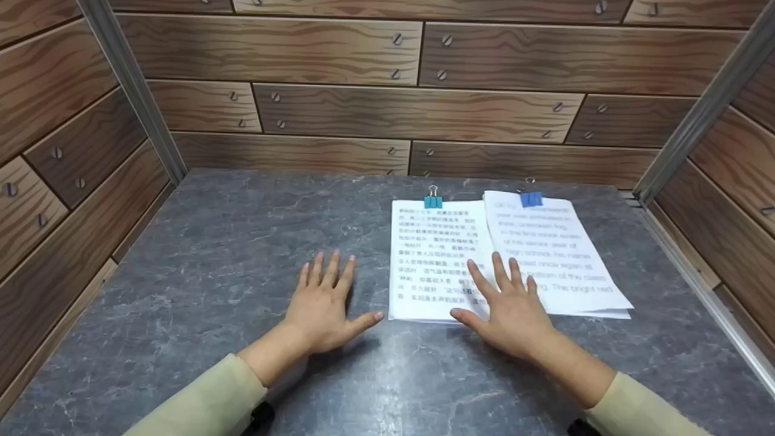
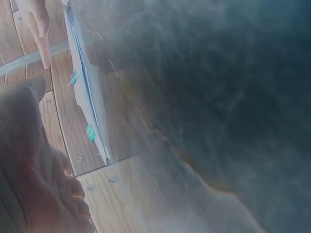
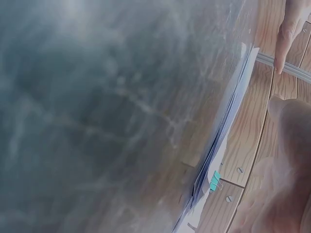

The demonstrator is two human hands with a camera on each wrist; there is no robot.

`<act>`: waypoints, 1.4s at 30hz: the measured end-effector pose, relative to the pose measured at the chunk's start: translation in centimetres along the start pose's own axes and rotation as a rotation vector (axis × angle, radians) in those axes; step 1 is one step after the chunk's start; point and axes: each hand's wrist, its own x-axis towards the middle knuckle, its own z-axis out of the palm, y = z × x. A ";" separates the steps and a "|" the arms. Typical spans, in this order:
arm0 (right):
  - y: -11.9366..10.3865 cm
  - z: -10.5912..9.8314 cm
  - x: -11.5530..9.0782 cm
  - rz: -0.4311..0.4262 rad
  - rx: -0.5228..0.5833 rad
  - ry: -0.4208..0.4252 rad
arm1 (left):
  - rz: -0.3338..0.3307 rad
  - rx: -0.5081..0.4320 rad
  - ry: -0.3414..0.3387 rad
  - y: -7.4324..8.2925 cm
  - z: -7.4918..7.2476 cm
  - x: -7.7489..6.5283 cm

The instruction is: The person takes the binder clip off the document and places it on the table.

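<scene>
Over our marbled tabletop [image 1: 242, 230], left hand [image 1: 321, 309], right hand [image 1: 514, 318] spread wide
Binder clips [image 1: 433, 202] presumably keep printouts [image 1: 435, 257] together (we're gripping nothing).

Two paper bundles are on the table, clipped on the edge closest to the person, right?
Not quite: the teal clip and blue clip are on the far edge, as the head view shows. The two paper bundles are on the table.
</scene>
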 end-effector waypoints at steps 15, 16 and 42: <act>2.7 -1.2 2.7 -0.019 0.005 -0.034 | 0.031 -0.012 0.003 2.4 -0.6 3.8; 2.9 -1.2 2.9 -0.025 0.010 -0.042 | 0.037 -0.016 0.002 2.6 -0.6 4.2; 5.2 0.6 5.7 -0.086 0.074 -0.244 | 0.148 0.036 -0.214 4.6 1.6 9.0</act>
